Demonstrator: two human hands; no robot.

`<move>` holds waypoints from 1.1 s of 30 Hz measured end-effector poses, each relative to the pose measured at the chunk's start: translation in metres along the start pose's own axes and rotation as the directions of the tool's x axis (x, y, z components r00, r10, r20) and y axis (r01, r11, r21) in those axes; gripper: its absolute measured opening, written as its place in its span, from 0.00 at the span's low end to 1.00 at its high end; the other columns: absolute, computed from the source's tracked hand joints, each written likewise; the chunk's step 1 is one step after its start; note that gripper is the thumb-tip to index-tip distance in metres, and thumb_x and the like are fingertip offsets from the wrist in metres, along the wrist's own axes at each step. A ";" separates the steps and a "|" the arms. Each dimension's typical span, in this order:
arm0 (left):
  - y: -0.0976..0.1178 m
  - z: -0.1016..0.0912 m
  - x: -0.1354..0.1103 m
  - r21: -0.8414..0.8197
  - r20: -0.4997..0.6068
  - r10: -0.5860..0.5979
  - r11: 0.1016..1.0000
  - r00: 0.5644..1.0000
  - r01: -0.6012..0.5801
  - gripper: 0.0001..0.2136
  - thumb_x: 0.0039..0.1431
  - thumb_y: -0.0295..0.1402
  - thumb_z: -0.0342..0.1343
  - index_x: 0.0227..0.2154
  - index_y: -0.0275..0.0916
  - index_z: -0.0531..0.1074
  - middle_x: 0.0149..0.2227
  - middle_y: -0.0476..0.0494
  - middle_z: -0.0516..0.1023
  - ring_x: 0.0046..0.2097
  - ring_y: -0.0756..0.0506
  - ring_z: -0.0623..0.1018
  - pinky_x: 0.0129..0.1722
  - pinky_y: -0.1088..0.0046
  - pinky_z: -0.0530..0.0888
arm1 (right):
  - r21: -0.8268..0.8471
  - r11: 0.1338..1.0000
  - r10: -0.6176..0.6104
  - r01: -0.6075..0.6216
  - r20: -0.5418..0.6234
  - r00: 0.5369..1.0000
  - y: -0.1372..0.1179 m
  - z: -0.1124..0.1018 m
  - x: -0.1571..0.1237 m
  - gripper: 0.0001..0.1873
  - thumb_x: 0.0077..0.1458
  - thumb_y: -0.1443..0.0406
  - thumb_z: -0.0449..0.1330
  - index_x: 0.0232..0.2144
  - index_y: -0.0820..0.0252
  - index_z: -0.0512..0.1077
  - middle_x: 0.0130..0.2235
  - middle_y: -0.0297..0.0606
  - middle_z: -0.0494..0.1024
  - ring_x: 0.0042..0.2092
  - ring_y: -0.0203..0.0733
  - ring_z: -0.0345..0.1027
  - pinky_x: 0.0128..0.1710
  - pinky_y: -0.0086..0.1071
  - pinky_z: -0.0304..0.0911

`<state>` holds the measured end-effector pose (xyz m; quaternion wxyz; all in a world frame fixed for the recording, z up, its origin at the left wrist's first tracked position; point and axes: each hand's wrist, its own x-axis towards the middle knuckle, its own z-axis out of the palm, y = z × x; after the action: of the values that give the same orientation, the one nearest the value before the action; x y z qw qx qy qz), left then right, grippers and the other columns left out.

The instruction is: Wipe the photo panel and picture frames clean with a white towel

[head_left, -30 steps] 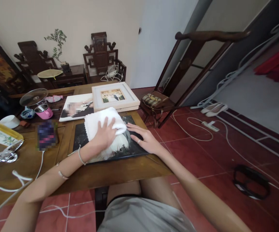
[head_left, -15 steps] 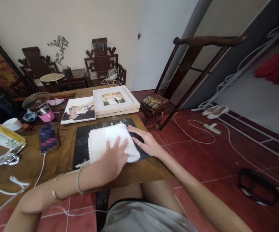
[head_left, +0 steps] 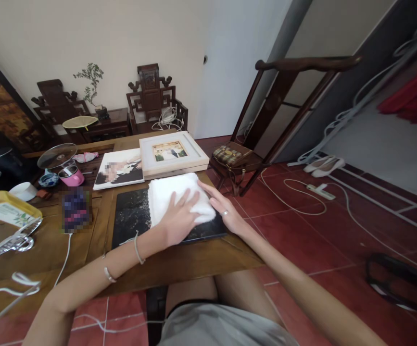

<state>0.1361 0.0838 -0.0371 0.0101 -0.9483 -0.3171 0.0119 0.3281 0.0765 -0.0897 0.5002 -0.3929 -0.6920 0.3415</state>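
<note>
A folded white towel [head_left: 174,187] lies on a dark photo panel [head_left: 129,214] near the table's front right corner. My left hand [head_left: 181,214] rests flat on the towel with its fingers spread, a bracelet at the wrist. My right hand [head_left: 226,211], wearing a ring, lies along the towel's right side with its fingers stretched out toward the far edge. The towel hides much of the panel's picture; speckles show on its dark left part.
Behind the panel are a boxed framed photo [head_left: 174,166] and a second photo panel [head_left: 110,180]. Leftward stand a pink cup [head_left: 71,177], an oil bottle [head_left: 11,209], a silver hair claw [head_left: 17,240] and a cable [head_left: 64,259]. A wooden chair [head_left: 284,96] holds a plaid bag [head_left: 226,154].
Both hands and the towel have moved right and away from me across the panel, uncovering more of its left part. The camera view has shifted slightly.
</note>
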 end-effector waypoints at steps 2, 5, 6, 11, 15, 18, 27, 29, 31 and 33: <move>0.015 0.002 -0.011 0.045 0.004 0.074 0.996 0.997 -0.074 0.13 0.67 0.32 0.49 0.48 0.45 0.75 0.68 0.39 0.51 0.68 0.31 0.50 0.61 0.40 0.56 | -0.030 1.000 0.002 -0.002 -0.013 1.000 0.000 -0.001 0.000 0.29 0.63 0.49 0.47 0.63 0.50 0.60 0.67 0.36 0.58 0.67 0.48 0.49 0.67 0.47 0.41; 0.038 -0.001 -0.034 0.062 0.059 0.134 0.989 0.989 -0.137 0.12 0.66 0.30 0.48 0.43 0.44 0.77 0.67 0.40 0.56 0.67 0.29 0.54 0.57 0.40 0.62 | -0.083 0.996 0.027 -0.029 -0.025 0.999 0.003 0.000 0.001 0.29 0.64 0.49 0.44 0.63 0.51 0.61 0.66 0.37 0.59 0.67 0.47 0.50 0.67 0.48 0.42; 0.043 -0.004 -0.042 0.059 0.080 0.139 0.988 0.987 -0.144 0.12 0.66 0.30 0.49 0.43 0.44 0.78 0.67 0.39 0.56 0.67 0.28 0.55 0.56 0.39 0.64 | -0.117 0.992 0.035 -0.037 -0.015 0.999 0.005 0.000 0.002 0.29 0.64 0.49 0.44 0.61 0.51 0.63 0.65 0.38 0.60 0.67 0.47 0.51 0.67 0.49 0.43; 0.041 -0.021 -0.060 0.049 0.209 0.075 0.995 0.975 -0.087 0.12 0.63 0.27 0.51 0.46 0.41 0.76 0.67 0.35 0.56 0.66 0.28 0.57 0.53 0.43 0.70 | -0.299 0.953 -0.018 0.045 0.093 0.995 0.012 0.002 0.006 0.24 0.62 0.51 0.52 0.55 0.54 0.71 0.61 0.43 0.67 0.66 0.51 0.52 0.66 0.53 0.47; 0.007 -0.027 -0.036 0.076 0.224 -0.070 0.996 0.972 0.054 0.16 0.65 0.27 0.50 0.54 0.40 0.70 0.68 0.33 0.52 0.67 0.27 0.55 0.54 0.42 0.68 | -0.352 0.933 -0.037 0.076 0.119 0.992 0.013 0.002 0.005 0.23 0.63 0.57 0.52 0.57 0.57 0.68 0.62 0.45 0.65 0.66 0.50 0.51 0.65 0.55 0.48; -0.017 -0.023 -0.014 0.087 0.160 -0.179 0.982 0.971 0.167 0.16 0.68 0.34 0.48 0.55 0.41 0.70 0.69 0.35 0.46 0.68 0.27 0.49 0.59 0.40 0.60 | -0.372 0.924 -0.044 0.087 0.121 0.992 0.012 0.002 0.004 0.23 0.63 0.59 0.52 0.58 0.57 0.67 0.62 0.45 0.66 0.66 0.49 0.52 0.65 0.54 0.49; 0.039 -0.022 -0.060 0.152 0.222 -0.083 0.987 0.972 0.050 0.17 0.59 0.29 0.55 0.52 0.42 0.73 0.68 0.35 0.50 0.65 0.22 0.55 0.53 0.39 0.68 | -0.377 0.920 -0.064 0.106 0.122 0.990 0.012 0.003 0.005 0.22 0.62 0.60 0.52 0.57 0.57 0.69 0.61 0.45 0.68 0.65 0.51 0.55 0.64 0.55 0.51; 0.059 -0.025 -0.078 0.131 0.205 0.014 0.990 0.979 -0.042 0.15 0.59 0.31 0.56 0.49 0.44 0.75 0.68 0.38 0.51 0.66 0.23 0.55 0.54 0.37 0.66 | -0.374 0.922 -0.063 0.103 0.118 0.991 0.012 0.003 0.005 0.22 0.63 0.59 0.52 0.57 0.57 0.69 0.61 0.45 0.68 0.65 0.50 0.55 0.64 0.54 0.51; 0.068 -0.028 -0.085 0.089 0.234 0.085 0.990 0.969 -0.108 0.14 0.60 0.32 0.55 0.47 0.43 0.76 0.68 0.38 0.51 0.65 0.23 0.55 0.54 0.37 0.66 | -0.372 0.923 -0.062 0.102 0.118 0.991 0.012 0.002 0.006 0.22 0.63 0.59 0.52 0.57 0.57 0.69 0.61 0.45 0.68 0.65 0.50 0.55 0.64 0.54 0.51; 0.063 -0.031 -0.081 0.036 0.292 0.092 0.994 0.952 -0.108 0.13 0.61 0.32 0.54 0.46 0.42 0.77 0.68 0.37 0.51 0.65 0.23 0.56 0.52 0.38 0.68 | -0.372 0.923 -0.060 0.103 0.124 0.990 0.011 0.002 0.006 0.22 0.63 0.59 0.52 0.57 0.57 0.69 0.60 0.45 0.68 0.65 0.50 0.55 0.64 0.53 0.51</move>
<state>0.1108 -0.0157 -0.0070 -0.0127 -0.9505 -0.2663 0.1596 0.3276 0.0865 -0.0974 0.3902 -0.4332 -0.7869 0.2021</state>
